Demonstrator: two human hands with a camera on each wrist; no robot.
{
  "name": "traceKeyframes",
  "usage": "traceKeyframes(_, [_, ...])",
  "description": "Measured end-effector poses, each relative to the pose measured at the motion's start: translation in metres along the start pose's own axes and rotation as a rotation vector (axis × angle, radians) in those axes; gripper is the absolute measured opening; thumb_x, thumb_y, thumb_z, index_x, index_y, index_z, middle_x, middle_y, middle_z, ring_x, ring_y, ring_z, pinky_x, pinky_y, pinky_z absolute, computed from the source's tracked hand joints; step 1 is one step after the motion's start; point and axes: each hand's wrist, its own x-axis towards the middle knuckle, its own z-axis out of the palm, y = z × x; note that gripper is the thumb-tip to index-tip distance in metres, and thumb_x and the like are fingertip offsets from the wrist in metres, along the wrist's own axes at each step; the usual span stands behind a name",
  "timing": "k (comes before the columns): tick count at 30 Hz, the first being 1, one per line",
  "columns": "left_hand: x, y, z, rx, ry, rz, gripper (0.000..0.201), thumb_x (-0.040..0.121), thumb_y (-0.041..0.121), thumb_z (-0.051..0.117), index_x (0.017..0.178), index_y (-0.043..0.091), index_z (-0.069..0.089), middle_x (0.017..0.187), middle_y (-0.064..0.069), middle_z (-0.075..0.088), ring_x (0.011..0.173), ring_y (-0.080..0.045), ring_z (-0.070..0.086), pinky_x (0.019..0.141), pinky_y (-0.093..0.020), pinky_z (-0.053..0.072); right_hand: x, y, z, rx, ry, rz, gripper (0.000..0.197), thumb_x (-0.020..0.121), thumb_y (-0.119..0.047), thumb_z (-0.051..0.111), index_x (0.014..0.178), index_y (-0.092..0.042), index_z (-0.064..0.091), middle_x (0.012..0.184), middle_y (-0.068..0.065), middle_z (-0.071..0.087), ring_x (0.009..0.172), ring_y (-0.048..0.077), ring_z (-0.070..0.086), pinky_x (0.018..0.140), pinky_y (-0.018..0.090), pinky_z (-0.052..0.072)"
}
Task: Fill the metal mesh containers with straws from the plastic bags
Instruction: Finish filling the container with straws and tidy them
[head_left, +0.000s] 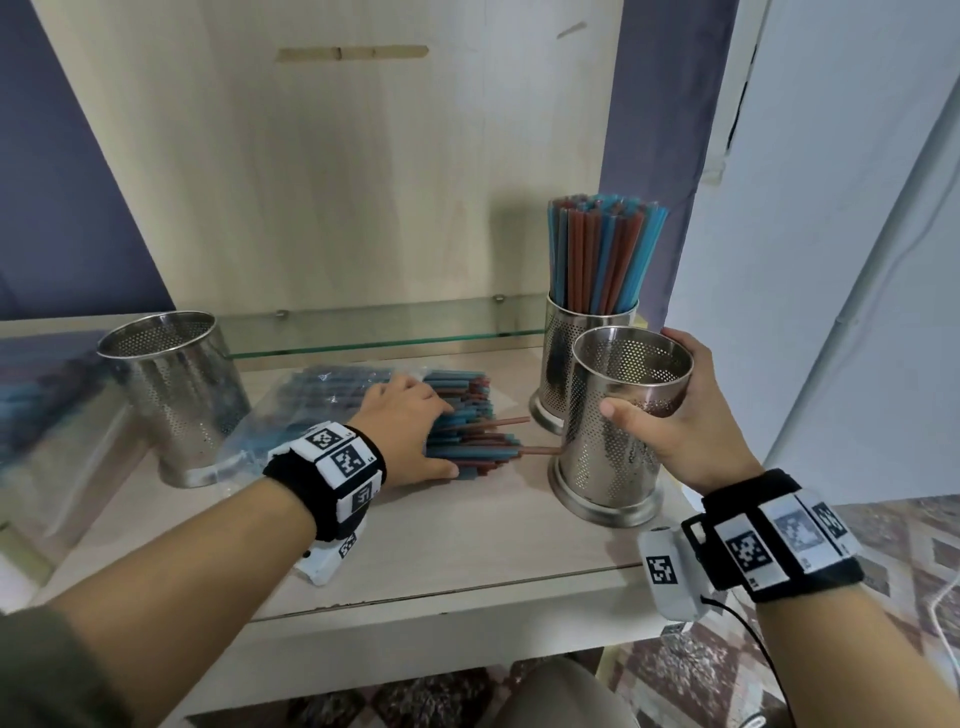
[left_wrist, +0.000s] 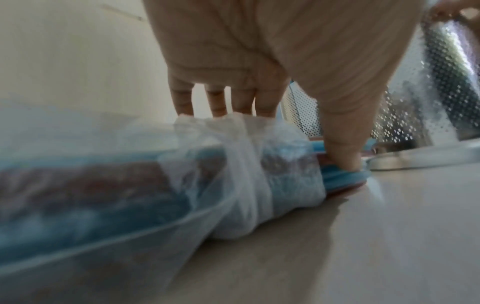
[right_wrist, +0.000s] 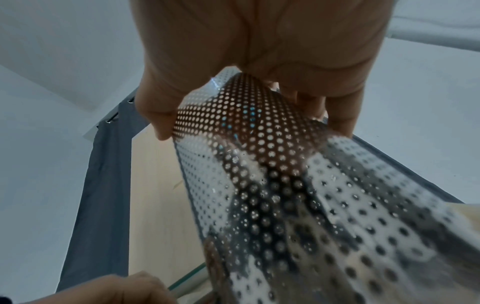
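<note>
Head view: the left hand (head_left: 410, 426) lies over a bundle of blue and red straws (head_left: 470, 436) that projects from a clear plastic bag (head_left: 291, 410) lying flat on the wooden shelf (head_left: 467, 551); the fingers curl over the far side of the bundle and the thumb runs along its near side. Two red straws stick out toward the right, and one tip reaches the near mesh container (head_left: 615, 431). The right hand (head_left: 675, 415) grips this empty, upright container near its rim, thumb on the near wall and fingers wrapped around the far side. Directly behind it stands a second mesh container (head_left: 558, 364), upright and packed with straws (head_left: 597, 254). A third mesh container (head_left: 176, 395), empty, stands upright at the left of the bag, well apart from the other two. Left wrist view: the left hand (left_wrist: 259, 51) holds the bundle where the bag mouth (left_wrist: 246, 164) is bunched around it; four fingers (left_wrist: 218, 102) reach down behind the plastic, slightly spread, and the thumb (left_wrist: 342, 148) presses on the exposed straw ends. The picture is blurred. Right wrist view: the right hand (right_wrist: 259, 51) is clamped on the perforated wall (right_wrist: 285, 185) of the near mesh container, thumb on one side, fingers on the other.
</note>
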Motion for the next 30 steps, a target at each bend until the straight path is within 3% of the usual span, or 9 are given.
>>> traceKeyframes(2, [0.004,0.003,0.000,0.056,-0.027,-0.002,0.077,0.080,0.068,0.058,0.142,0.025,0.041,0.139,0.002,0.046,0.133,-0.021,0.029,0.112,-0.044,0.024,0.000,0.000,0.001,0.000,0.007,-0.006,0.115,0.047,-0.055,0.088,0.141,-0.018,0.032,0.131,-0.002,0.055,0.121,0.012,0.057,0.106,0.039,0.046])
traceKeyframes(4, [0.007,0.005,-0.001,0.074,-0.051,-0.023,0.073,0.081,0.067,0.058,0.139,0.024,0.045,0.136,0.000,0.048,0.130,-0.023,0.033,0.110,-0.044,0.028,-0.001,0.001,0.002,-0.005,0.027,-0.017,0.115,0.044,-0.062,0.086,0.137,-0.022,0.032,0.128,-0.005,0.056,0.120,0.010,0.057,0.105,0.037,0.047])
traceKeyframes(12, [0.012,0.005,-0.006,0.059,-0.046,-0.026,0.046,0.091,0.051,0.054,0.128,0.024,0.054,0.128,0.002,0.054,0.123,-0.023,0.041,0.105,-0.043,0.033,0.002,0.007,0.001,-0.038,0.015,-0.058,0.105,0.049,-0.055,0.083,0.136,-0.025,0.031,0.123,-0.015,0.055,0.115,0.000,0.057,0.103,0.029,0.047])
traceKeyframes(17, [0.014,0.006,-0.015,0.097,-0.065,-0.012,0.019,0.090,0.042,0.054,0.099,0.025,0.050,0.109,0.001,0.057,0.113,-0.023,0.045,0.104,-0.045,0.032,0.005,0.007,-0.004,-0.066,-0.039,-0.055,0.115,0.041,-0.068,0.085,0.134,-0.029,0.029,0.123,-0.016,0.055,0.114,0.002,0.058,0.100,0.029,0.047])
traceKeyframes(23, [0.019,0.009,-0.009,0.087,-0.077,0.005,0.037,0.091,0.040,0.056,0.122,0.022,0.049,0.120,-0.001,0.059,0.115,-0.024,0.051,0.106,-0.043,0.031,0.005,0.009,-0.005,-0.047,-0.044,-0.061,0.108,0.046,-0.058,0.082,0.135,-0.028,0.029,0.125,-0.013,0.055,0.116,0.001,0.057,0.100,0.024,0.045])
traceKeyframes(27, [0.022,0.012,-0.002,0.125,-0.100,0.035,0.043,0.090,0.044,0.059,0.128,0.024,0.052,0.128,0.000,0.054,0.122,-0.024,0.046,0.101,-0.042,0.036,0.004,0.010,-0.006,-0.042,-0.044,-0.062,0.106,0.049,-0.056,0.085,0.134,-0.030,0.028,0.126,-0.013,0.055,0.117,0.002,0.056,0.099,0.024,0.045])
traceKeyframes(30, [0.025,0.013,-0.004,0.162,-0.096,0.038,0.044,0.093,0.044,0.055,0.131,0.021,0.052,0.130,-0.003,0.047,0.123,-0.026,0.043,0.100,-0.044,0.037,0.004,0.011,-0.006,-0.047,-0.045,-0.064,0.100,0.054,-0.044,0.088,0.133,-0.030,0.028,0.124,-0.016,0.054,0.117,0.000,0.055,0.099,0.023,0.045])
